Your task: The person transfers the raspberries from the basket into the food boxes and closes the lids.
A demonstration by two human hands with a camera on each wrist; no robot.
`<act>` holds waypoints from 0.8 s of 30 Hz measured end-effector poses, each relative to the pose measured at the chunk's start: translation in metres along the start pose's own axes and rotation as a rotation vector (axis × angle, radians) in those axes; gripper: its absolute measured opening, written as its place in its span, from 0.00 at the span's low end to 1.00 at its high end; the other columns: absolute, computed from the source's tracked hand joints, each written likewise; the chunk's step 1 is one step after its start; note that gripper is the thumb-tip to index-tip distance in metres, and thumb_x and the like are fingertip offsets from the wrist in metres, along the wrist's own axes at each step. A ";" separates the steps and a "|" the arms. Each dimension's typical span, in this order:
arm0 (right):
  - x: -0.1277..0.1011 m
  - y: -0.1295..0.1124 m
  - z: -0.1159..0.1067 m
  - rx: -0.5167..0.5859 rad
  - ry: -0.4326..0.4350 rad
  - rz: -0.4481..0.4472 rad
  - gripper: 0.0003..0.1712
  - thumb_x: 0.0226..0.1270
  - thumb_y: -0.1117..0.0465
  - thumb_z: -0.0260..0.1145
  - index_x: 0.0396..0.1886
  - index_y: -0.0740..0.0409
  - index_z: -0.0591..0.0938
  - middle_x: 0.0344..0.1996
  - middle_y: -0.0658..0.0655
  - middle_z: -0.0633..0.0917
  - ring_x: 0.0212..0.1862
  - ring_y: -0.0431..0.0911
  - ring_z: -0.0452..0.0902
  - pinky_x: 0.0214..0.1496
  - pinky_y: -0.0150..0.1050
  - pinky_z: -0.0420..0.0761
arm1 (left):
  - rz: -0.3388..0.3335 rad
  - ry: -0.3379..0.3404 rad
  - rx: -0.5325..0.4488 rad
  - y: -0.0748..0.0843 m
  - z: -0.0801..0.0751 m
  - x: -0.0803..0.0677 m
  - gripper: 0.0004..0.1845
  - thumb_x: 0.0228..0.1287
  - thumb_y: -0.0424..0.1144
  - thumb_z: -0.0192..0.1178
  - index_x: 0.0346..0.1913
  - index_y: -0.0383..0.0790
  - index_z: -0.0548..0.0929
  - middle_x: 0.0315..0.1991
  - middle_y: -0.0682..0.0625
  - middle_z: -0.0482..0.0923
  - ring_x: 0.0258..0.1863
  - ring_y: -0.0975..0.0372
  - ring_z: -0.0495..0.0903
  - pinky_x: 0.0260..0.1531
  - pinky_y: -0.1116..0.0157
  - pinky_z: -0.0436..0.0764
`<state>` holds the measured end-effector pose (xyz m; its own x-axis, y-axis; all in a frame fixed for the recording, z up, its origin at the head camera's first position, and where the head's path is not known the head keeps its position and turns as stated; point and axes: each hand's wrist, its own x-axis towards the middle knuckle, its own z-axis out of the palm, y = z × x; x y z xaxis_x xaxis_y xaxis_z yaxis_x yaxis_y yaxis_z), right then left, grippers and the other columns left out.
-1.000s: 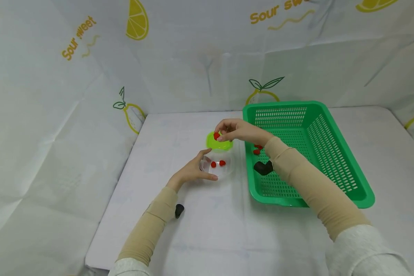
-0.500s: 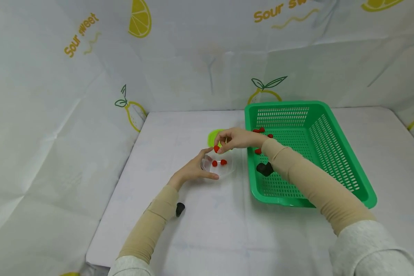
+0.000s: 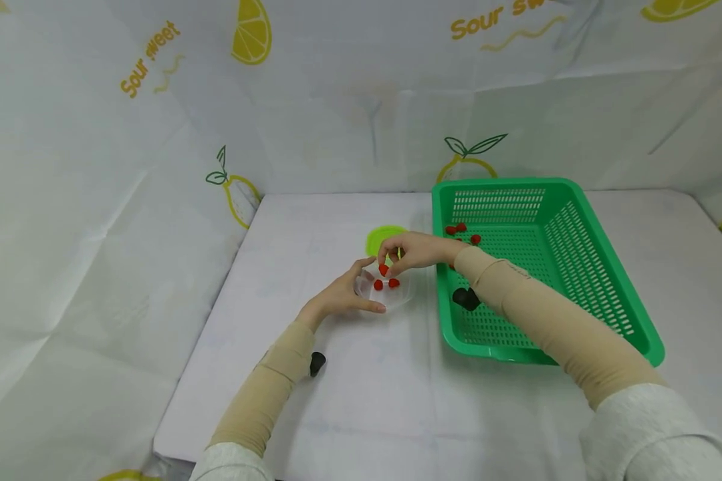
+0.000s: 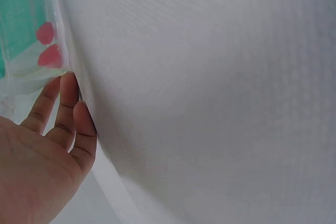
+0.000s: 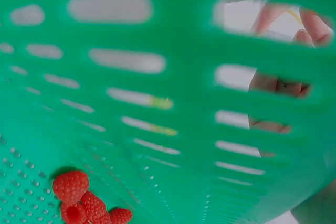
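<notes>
A small clear container (image 3: pixel 397 297) stands on the white table, with two raspberries (image 3: pixel 386 284) lying in it. My left hand (image 3: pixel 345 292) cups its left side, thumb in front and forefinger behind. In the left wrist view my fingertips (image 4: pixel 67 85) touch the container (image 4: pixel 29 72), and the two raspberries (image 4: pixel 48 45) show through its wall. My right hand (image 3: pixel 412 250) pinches a red raspberry (image 3: pixel 384 270) just above the container's opening. The right wrist view sees those fingers (image 5: pixel 275 85) only through the basket wall's slots.
A lime green lid (image 3: pixel 380 238) lies behind the container. A green slotted basket (image 3: pixel 602 294) sits to the right with several raspberries (image 3: pixel 462 231) at its far left corner, which also show as raspberries (image 5: pixel 84 200) in the right wrist view. Lemon-print sheets wall the table in.
My right hand has carried the raspberry from over the lime lid down and toward me, to just above the container. The left hand has kept its hold.
</notes>
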<state>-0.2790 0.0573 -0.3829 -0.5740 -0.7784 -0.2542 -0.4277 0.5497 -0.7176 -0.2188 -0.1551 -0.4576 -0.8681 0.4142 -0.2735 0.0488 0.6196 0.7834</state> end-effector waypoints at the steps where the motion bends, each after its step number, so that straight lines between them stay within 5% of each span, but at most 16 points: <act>1: 0.000 0.000 0.000 -0.009 -0.004 0.001 0.09 0.59 0.59 0.66 0.40 0.50 0.79 0.25 0.50 0.74 0.32 0.45 0.69 0.36 0.36 0.71 | 0.002 -0.001 0.005 0.000 0.000 0.001 0.55 0.39 0.60 0.73 0.69 0.71 0.48 0.58 0.55 0.67 0.49 0.58 0.73 0.56 0.53 0.69; 10: -0.005 -0.001 -0.006 -0.046 -0.031 0.003 0.09 0.60 0.57 0.65 0.41 0.49 0.79 0.27 0.51 0.74 0.32 0.45 0.68 0.35 0.35 0.69 | 0.006 -0.007 0.004 0.000 0.002 0.002 0.56 0.38 0.61 0.73 0.70 0.68 0.48 0.58 0.56 0.67 0.51 0.58 0.72 0.57 0.52 0.68; 24: -0.009 -0.028 -0.042 0.112 0.004 -0.046 0.12 0.60 0.57 0.66 0.43 0.53 0.78 0.29 0.54 0.73 0.33 0.48 0.68 0.36 0.37 0.70 | -0.013 0.005 0.016 -0.003 0.001 0.003 0.55 0.39 0.60 0.72 0.70 0.68 0.48 0.59 0.54 0.67 0.50 0.57 0.72 0.57 0.52 0.69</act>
<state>-0.2912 0.0619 -0.3331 -0.5580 -0.8010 -0.2169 -0.3733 0.4757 -0.7965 -0.2214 -0.1550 -0.4617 -0.8713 0.4029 -0.2803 0.0459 0.6354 0.7708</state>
